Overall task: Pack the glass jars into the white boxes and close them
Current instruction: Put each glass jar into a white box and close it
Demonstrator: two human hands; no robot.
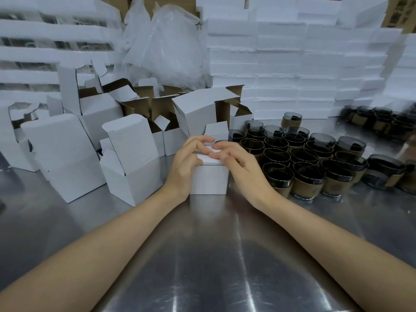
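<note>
Left hand (186, 164) grips a white box (209, 180), right hand (239, 164) presses flat fingers on its lid (210, 159); uneven pressure might crumple it

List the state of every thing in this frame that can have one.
white box, upright, top flap folded down, under both hands.
left hand, grips the white box's left side.
right hand, presses down on the white box's top.
open boxes, flaps up, piled at left.
glass jars, upright, unpacked, clustered at right.
plastic bag, crumpled, behind the open boxes.
</note>
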